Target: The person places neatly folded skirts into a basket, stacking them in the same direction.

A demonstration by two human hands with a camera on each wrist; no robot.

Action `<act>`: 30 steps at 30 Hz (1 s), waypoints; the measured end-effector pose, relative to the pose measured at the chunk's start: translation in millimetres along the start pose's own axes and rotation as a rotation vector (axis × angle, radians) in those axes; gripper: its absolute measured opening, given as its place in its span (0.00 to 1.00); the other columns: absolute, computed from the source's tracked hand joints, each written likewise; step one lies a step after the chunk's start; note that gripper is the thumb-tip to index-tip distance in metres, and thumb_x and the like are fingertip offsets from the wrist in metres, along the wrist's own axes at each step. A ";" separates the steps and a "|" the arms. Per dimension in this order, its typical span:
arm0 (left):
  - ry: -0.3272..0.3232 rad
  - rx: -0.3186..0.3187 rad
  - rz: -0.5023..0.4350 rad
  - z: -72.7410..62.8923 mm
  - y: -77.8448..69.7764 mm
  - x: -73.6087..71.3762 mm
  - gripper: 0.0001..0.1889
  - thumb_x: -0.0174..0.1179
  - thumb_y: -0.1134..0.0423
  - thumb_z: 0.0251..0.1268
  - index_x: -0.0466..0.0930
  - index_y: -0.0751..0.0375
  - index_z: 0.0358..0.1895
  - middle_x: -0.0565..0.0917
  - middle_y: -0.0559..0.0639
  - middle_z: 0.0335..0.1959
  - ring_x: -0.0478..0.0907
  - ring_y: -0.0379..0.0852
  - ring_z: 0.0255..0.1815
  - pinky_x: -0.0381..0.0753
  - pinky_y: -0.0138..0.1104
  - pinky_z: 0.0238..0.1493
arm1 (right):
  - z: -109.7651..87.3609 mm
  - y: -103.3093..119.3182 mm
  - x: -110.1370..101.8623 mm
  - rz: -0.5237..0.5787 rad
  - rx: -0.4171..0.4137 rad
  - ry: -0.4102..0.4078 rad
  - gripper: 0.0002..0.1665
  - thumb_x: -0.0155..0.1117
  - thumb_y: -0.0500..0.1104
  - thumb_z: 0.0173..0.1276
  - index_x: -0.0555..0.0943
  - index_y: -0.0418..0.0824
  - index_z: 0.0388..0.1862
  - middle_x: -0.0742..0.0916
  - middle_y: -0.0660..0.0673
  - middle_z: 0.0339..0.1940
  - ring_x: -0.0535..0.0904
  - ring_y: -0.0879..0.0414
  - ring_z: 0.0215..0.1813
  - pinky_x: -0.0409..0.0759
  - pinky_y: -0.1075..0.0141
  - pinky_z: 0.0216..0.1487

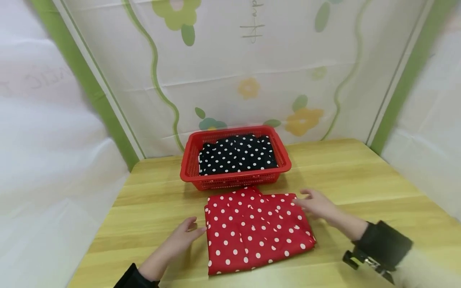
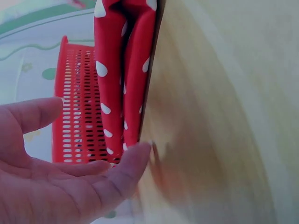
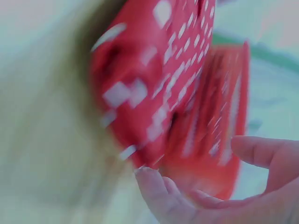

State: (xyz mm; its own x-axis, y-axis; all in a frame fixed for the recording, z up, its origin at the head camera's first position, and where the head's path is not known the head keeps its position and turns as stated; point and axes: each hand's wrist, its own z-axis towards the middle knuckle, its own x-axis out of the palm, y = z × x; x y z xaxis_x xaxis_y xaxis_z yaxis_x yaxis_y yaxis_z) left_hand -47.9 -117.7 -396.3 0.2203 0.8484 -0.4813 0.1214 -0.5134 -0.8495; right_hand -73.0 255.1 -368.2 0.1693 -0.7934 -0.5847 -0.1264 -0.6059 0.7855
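Observation:
A folded red cloth with white dots (image 1: 255, 232) lies flat on the table in the head view. Beside its left edge is my left hand (image 1: 181, 238), thumb and fingers apart, with nothing in its grasp. The left wrist view shows the layered folds (image 2: 124, 74) of that cloth just beyond the fingertips (image 2: 140, 154). At the cloth's upper right corner, my right hand (image 1: 317, 206) has its fingers loosely spread, fingertips right at the edge. In the blurred right wrist view, the cloth (image 3: 140, 84) meets the fingertips, while the thumb stays apart from it.
Behind the red cloth stands a red perforated plastic basket (image 1: 235, 180) holding a folded black cloth with white dots (image 1: 237, 154). The wooden table (image 1: 144, 204) backs onto a white flower-printed curtain (image 1: 223, 60). A dark device (image 1: 374, 256) is strapped at the right wrist.

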 end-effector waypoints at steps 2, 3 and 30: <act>0.021 -0.018 -0.053 2.1 -0.9 0.2 0.35 0.59 0.57 0.69 0.59 0.82 0.66 0.76 0.70 0.56 0.77 0.60 0.50 0.78 0.50 0.48 | 1.1 -15.9 -15.2 0.061 0.086 0.043 0.41 0.58 0.47 0.71 0.56 0.19 0.66 0.78 0.25 0.51 0.80 0.40 0.47 0.82 0.51 0.43; 0.033 -0.027 -0.079 3.1 -1.3 0.5 0.34 0.59 0.58 0.69 0.58 0.83 0.66 0.77 0.69 0.55 0.79 0.56 0.47 0.79 0.47 0.44 | 1.4 -22.9 -19.9 0.097 0.106 0.078 0.41 0.57 0.47 0.72 0.54 0.17 0.66 0.78 0.26 0.50 0.81 0.41 0.46 0.82 0.51 0.43; 0.032 -0.084 -0.119 10.9 4.8 14.0 0.31 0.63 0.69 0.63 0.61 0.80 0.65 0.78 0.55 0.38 0.75 0.47 0.34 0.76 0.36 0.33 | 5.2 -34.3 14.6 0.295 0.078 0.244 0.16 0.56 0.31 0.71 0.74 0.19 0.51 0.85 0.41 0.34 0.83 0.52 0.34 0.85 0.57 0.38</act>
State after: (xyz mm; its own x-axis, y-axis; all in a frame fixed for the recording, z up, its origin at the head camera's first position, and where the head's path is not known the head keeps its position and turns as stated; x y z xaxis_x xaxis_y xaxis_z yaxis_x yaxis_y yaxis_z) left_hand -54.7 -107.0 -409.4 0.2298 0.9001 -0.3701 0.2291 -0.4196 -0.8783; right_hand -71.3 264.0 -404.7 0.3410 -0.9025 -0.2632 -0.2765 -0.3639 0.8895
